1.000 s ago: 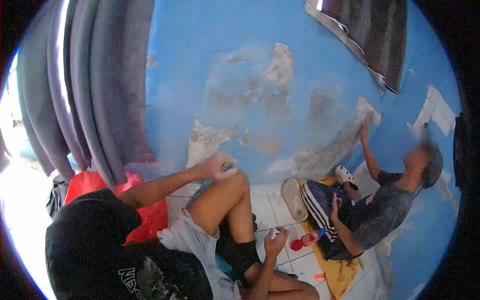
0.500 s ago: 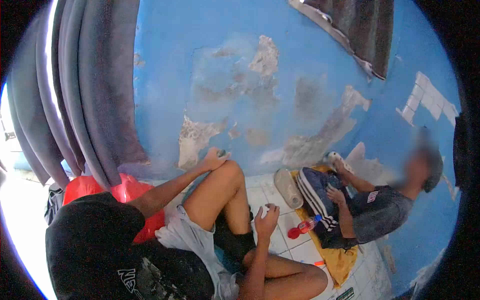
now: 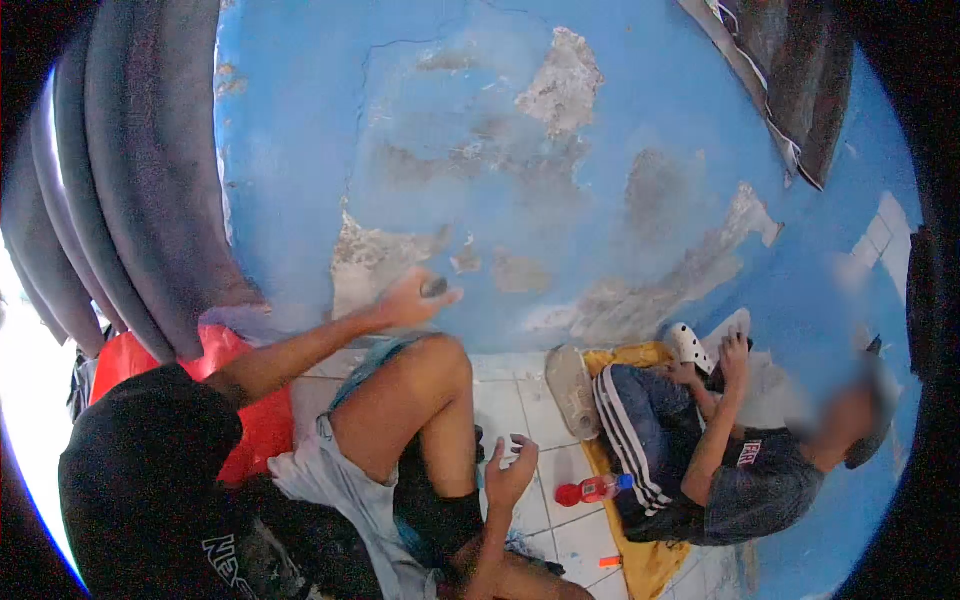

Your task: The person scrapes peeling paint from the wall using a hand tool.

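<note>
Raised in front of the peeling blue wall, my left hand has its fingers closed around a small dark rounded object, whose kind I cannot make out. My right hand is over the white tiled floor, beside my bent knees. Its fingers are loosely curved and apart, and nothing shows between them. A bottle of red liquid with a blue cap lies on the floor to the right of that hand.
At right another person sits on a yellow cloth, holding something dark near a white clog. A beige clog lies by that person's feet. A red bag and grey curtains are at left.
My left hand has lifted off my knee with the dark object. My right hand has shifted down and left, its fingers more spread. The other person's hand has risen near the white clog.
</note>
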Motion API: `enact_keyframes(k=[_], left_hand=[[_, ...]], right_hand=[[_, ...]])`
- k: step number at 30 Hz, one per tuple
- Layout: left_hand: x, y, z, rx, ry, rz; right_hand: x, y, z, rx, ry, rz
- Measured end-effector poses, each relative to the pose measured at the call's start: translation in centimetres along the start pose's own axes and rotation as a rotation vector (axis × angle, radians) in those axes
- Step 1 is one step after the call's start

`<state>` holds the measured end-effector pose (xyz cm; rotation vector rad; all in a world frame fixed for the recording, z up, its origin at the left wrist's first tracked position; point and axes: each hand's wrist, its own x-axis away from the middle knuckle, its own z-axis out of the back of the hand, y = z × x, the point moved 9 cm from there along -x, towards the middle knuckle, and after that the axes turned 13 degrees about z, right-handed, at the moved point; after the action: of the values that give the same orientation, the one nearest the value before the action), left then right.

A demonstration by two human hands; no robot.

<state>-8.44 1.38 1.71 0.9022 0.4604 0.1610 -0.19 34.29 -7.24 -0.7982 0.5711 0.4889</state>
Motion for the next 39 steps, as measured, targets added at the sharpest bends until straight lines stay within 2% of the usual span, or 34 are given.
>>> enact_keyframes(k=[3,4,5,7,8,10,11,12,14,16,17,18,19,20,21,22,23,25,26,28,30,32,33,35,37,38,39], left_hand=[[0.4,-1.1,-1.6,0.049,-0.012,-0.029],[0.5,-0.2,0.1,-0.023,-0.077,0.072],[1.1,0.7,1.0,-0.085,-0.150,0.184],[1.0,2.0,5.4,0.035,0.337,-0.088],[1.2,2.6,6.7,0.030,0.340,-0.073],[0.6,4.4,9.8,0.164,0.245,0.007],[0.6,4.7,10.8,0.209,0.218,0.033],[0.7,4.9,11.7,0.165,0.223,0.012],[1.5,4.9,13.6,0.116,0.239,0.008],[2.0,5.3,13.4,0.092,0.055,0.001],[2.2,4.7,13.9,0.092,0.056,0.005],[2.8,4.9,14.7,0.019,0.160,-0.095],[3.1,5.1,15.2,-0.049,0.262,-0.196],[2.8,4.7,14.6,-0.037,0.260,-0.196],[3.3,4.6,15.2,0.000,0.444,-0.273],[4.2,4.6,15.6,0.036,0.628,-0.354],[3.9,4.5,14.5,0.046,0.616,-0.356],[2.1,4.5,12.9,0.205,0.419,-0.286],[1.6,5.0,12.7,0.251,0.360,-0.264],[1.6,8.6,11.9,0.296,0.066,-0.198],[1.7,10.9,13.0,0.366,0.106,-0.220],[1.4,12.4,15.3,0.429,0.157,-0.257],[0.5,12.7,14.8,0.345,0.015,-0.188],[-0.1,12.5,12.4,0.271,-0.132,-0.128],[0.0,11.0,9.2,0.172,-0.081,-0.315],[-0.1,9.9,7.5,0.138,-0.059,-0.377],[-1.2,7.3,5.6,0.103,-0.066,-0.213]], right_hand=[[-3.6,-10.6,0.2,0.112,-0.066,0.295],[-4.6,-14.8,0.0,0.050,-0.080,0.307],[-5.2,-20.5,-0.4,0.069,-0.189,0.496],[-5.7,-25.5,-4.8,0.074,-0.289,0.686],[-4.9,-27.3,-6.4,0.028,0.003,0.938],[-3.4,-29.1,-5.9,-0.037,0.305,1.173],[-6.4,-28.1,-6.4,0.018,0.056,0.950],[-8.1,-26.3,-7.4,0.078,-0.093,0.823],[-12.3,-18.5,-9.0,0.257,-0.221,0.575],[-16.6,-7.8,-8.6,0.525,-0.340,0.229],[-18.0,-3.0,-7.8,0.652,-0.448,0.018],[-18.3,-0.6,-6.6,0.733,-0.565,-0.169],[-18.1,-0.1,-6.1,0.739,-0.586,-0.186],[-18.0,-2.0,-5.3,0.711,-0.396,0.031],[-17.0,-4.7,-4.2,0.678,-0.212,0.240],[-15.7,-7.4,-5.6,0.290,-0.223,0.258],[-14.0,-13.4,-5.8,0.212,-0.146,0.456],[-10.3,-20.4,-9.8,0.245,-0.611,0.670],[-9.8,-19.1,-10.8,0.237,-0.601,0.679],[-10.7,-11.1,-10.2,0.371,-0.446,0.508],[-10.3,0.7,-8.3,0.721,-0.354,0.211],[-8.4,8.4,-5.7,0.991,-0.303,0.065],[-7.9,8.0,-4.7,0.698,-0.255,0.003],[-4.9,8.8,-5.9,0.143,-0.402,-0.017],[-2.6,4.9,-4.9,-0.128,-0.358,0.081],[-2.4,0.6,-3.7,-0.284,-0.391,-0.093],[-1.4,-0.6,-3.4,-0.339,-0.359,-0.115]])
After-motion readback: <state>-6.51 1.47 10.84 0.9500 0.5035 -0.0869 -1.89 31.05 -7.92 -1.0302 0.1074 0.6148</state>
